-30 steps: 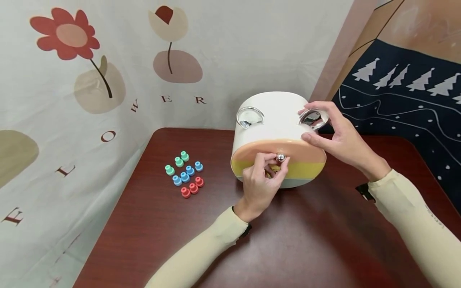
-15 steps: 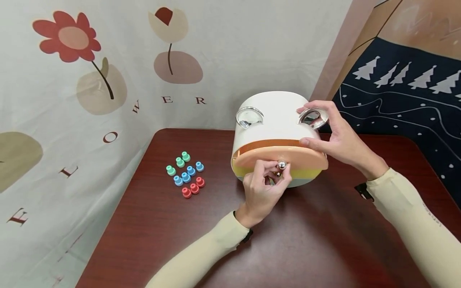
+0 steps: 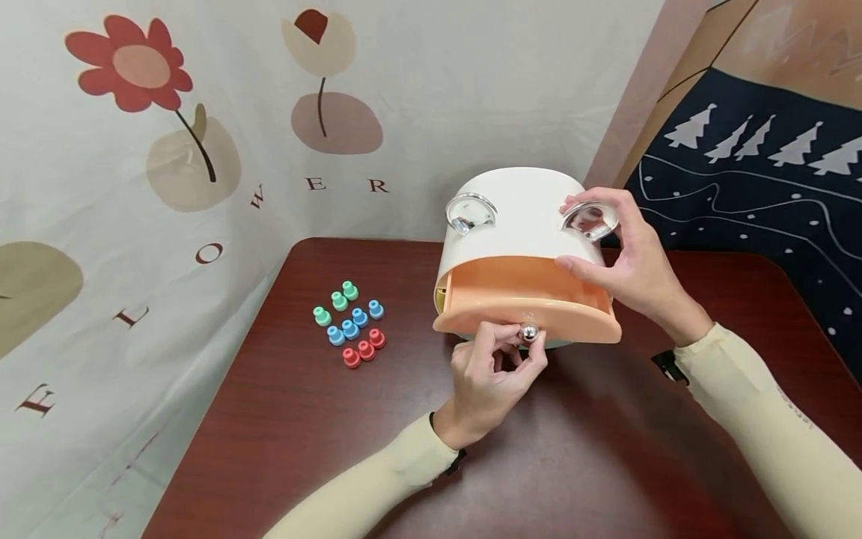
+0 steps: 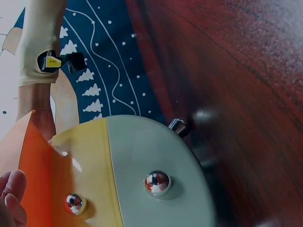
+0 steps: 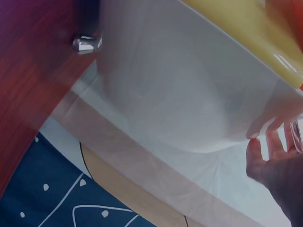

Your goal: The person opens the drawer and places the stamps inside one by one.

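A small white drawer cabinet (image 3: 521, 202) with a rounded top stands on the table. Its top orange drawer (image 3: 471, 314) is pulled out, and the visible inside looks bare. My left hand (image 3: 491, 382) pinches the drawer's round silver knob (image 3: 530, 332) between thumb and fingers. At the cabinet's upper right, my right hand (image 3: 640, 262) holds the body, thumb on the front top edge and fingers behind a silver ring-shaped ear (image 3: 591, 219). In the left wrist view, a yellow drawer front (image 4: 87, 161) and a grey-green one (image 4: 151, 146) are flush, each with a silver knob.
Left of the cabinet, small stepped pegs stand in groups: green (image 3: 340, 301), blue (image 3: 350, 329) and red (image 3: 367, 350). A second silver ear (image 3: 471, 213) rises from the cabinet's top left. Fabric backdrops hang behind the dark red table (image 3: 323, 449).
The orange drawer has slid out from shut toward the person, with my left hand drawing back on its knob. My right hand has kept its place on the cabinet.
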{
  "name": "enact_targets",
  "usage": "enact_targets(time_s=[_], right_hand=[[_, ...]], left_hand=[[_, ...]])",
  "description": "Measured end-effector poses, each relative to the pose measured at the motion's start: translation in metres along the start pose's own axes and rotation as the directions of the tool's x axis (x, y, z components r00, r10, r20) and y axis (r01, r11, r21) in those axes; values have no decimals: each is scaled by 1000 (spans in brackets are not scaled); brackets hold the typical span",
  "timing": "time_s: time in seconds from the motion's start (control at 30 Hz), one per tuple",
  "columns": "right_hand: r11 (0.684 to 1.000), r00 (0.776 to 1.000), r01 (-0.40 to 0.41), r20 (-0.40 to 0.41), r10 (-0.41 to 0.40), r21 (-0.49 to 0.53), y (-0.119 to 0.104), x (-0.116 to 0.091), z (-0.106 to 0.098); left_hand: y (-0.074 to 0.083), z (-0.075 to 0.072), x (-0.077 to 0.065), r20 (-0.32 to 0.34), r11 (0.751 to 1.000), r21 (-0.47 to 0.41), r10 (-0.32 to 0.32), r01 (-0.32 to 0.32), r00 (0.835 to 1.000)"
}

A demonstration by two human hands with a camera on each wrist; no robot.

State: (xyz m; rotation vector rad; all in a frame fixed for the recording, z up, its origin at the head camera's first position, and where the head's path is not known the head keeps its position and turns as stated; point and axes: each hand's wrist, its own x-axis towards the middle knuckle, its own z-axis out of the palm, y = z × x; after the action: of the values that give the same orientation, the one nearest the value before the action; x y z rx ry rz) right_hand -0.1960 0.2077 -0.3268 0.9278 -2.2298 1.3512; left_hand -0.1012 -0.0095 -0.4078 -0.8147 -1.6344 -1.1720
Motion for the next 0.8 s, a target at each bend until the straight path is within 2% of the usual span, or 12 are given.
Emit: enact_targets(time_s=[0.23,0.5,0.8], right_hand=[[1000,1000,-5,-30,4,-24,-7,0,2],[1000,1000,-11,-21,11,-18,1,0,2],[999,999,33,-30,-33,-5,-1,1,6]], left_hand=[[3,-6,-3,0,999,3,35,-35,999],[11,-14,-8,1,996,35,84,-84,996],[14,-21,-12,10,993,77,84,-85,996]])
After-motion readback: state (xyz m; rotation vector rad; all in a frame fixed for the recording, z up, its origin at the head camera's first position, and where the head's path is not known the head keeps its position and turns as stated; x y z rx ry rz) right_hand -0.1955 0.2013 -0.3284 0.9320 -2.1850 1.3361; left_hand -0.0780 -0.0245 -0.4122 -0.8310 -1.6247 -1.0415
